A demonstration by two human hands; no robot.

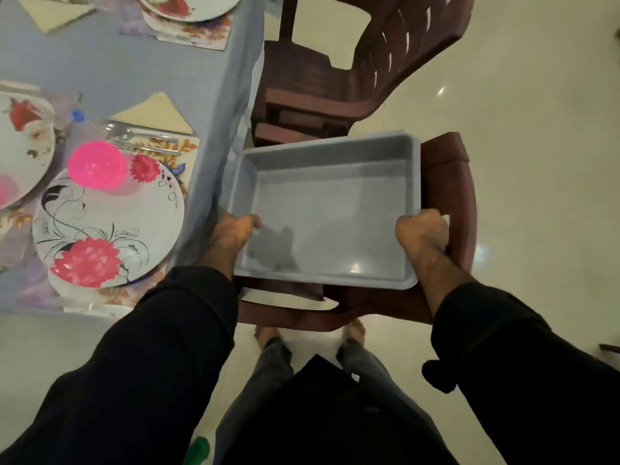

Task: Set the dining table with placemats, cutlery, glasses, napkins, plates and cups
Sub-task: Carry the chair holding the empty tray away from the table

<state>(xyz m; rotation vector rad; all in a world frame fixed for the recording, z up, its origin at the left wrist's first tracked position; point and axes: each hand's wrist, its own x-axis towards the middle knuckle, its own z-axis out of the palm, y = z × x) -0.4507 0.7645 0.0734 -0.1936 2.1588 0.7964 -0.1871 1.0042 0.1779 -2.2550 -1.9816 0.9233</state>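
Note:
An empty grey plastic tub [335, 182] sits over the seat of a brown chair [449, 203] beside the table. My left hand [233, 234] grips its left rim and my right hand [422, 234] grips its right rim. On the blue-clothed table [141, 72] at the left lies a floral plate [110, 226] on a placemat [188, 146], with a pink cup [97, 164] at its top edge. A fork and spoon [144, 142] and a folded napkin [154, 114] lie just beyond the plate.
A second brown chair [352, 62] stands further along the table. More plates [20, 142], another plate [198, 8], and a napkin [53, 11] lie on the table. Glossy cream floor [536, 162] spreads to the right. My feet [268, 333] are under the near chair.

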